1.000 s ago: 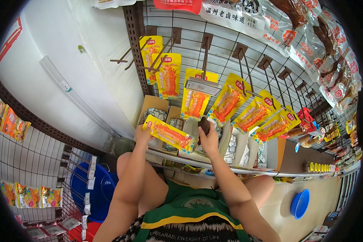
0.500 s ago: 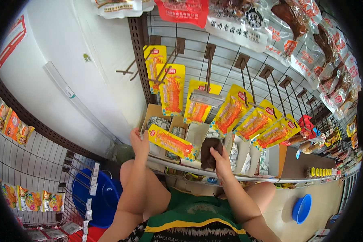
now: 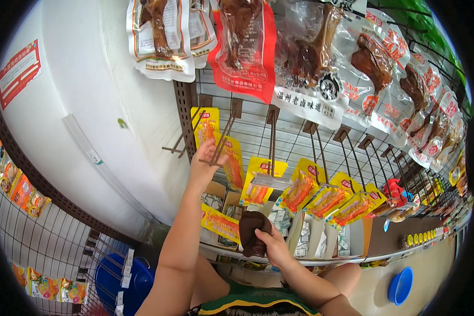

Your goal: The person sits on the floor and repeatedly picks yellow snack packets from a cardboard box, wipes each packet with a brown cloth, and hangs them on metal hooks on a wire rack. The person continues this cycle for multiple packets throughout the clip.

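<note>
My left hand (image 3: pixel 203 162) is raised at the hooks on the left, with its fingers apart against the yellow snack packets. One packet (image 3: pixel 206 118) hangs just above the fingers, and another packet (image 3: pixel 233 168) hangs beside them. A brown double-prong hook (image 3: pixel 221 142) crosses in front of the hand and hides part of the fingers. Lower down, my right hand (image 3: pixel 273 245) is closed on a folded dark brown cloth (image 3: pixel 254 231). To the left of the cloth, a loose yellow packet (image 3: pixel 219 223) lies across the open boxes.
Several more yellow packets (image 3: pixel 300 192) hang to the right above open boxes (image 3: pixel 358 234) of small wrapped packs. Vacuum-packed meat (image 3: pixel 242 52) hangs overhead. A white pillar (image 3: pixel 126 142) rises at the left. A large blue tub (image 3: pixel 124 279) and a small blue basin (image 3: pixel 401 286) stand below.
My left hand has risen from the box edge to the hanging packets. My right hand has moved slightly left with the cloth. The view has tilted up, showing more hanging meat.
</note>
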Motion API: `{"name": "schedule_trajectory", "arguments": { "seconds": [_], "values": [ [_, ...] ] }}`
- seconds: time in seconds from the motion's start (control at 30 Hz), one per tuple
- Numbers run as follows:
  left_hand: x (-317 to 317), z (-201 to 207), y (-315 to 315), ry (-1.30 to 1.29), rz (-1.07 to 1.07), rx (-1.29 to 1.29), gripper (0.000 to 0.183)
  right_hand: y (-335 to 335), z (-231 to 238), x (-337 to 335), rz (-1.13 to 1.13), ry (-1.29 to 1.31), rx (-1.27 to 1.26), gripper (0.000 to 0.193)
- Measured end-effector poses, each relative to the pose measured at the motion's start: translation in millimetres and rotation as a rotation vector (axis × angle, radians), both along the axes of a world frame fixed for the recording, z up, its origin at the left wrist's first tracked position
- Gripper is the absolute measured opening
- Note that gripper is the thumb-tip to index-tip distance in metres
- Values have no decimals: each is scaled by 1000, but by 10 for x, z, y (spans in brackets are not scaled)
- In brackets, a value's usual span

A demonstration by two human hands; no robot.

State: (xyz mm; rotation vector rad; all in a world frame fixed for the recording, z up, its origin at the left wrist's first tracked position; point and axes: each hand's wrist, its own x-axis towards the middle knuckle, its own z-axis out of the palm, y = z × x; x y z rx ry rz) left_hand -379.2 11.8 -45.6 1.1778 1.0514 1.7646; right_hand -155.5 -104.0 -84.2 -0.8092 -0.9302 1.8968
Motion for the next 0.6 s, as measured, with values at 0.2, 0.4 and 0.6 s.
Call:
{"name": "schedule_trajectory", "arguments": {
  "seconds": [0.2,0.4,0.6],
  "values": [
    [-112,67,-65,-31,-184,-111,23,299,279,-605,-179,-151,634,41],
    [-99,17,-328,86,-186,146,27,580,315,-922,-492,-240,872,42],
    [-27,122,-911,19,-177,124,28,255,544,-840,-456,-558,1177,46]
  ]
}}
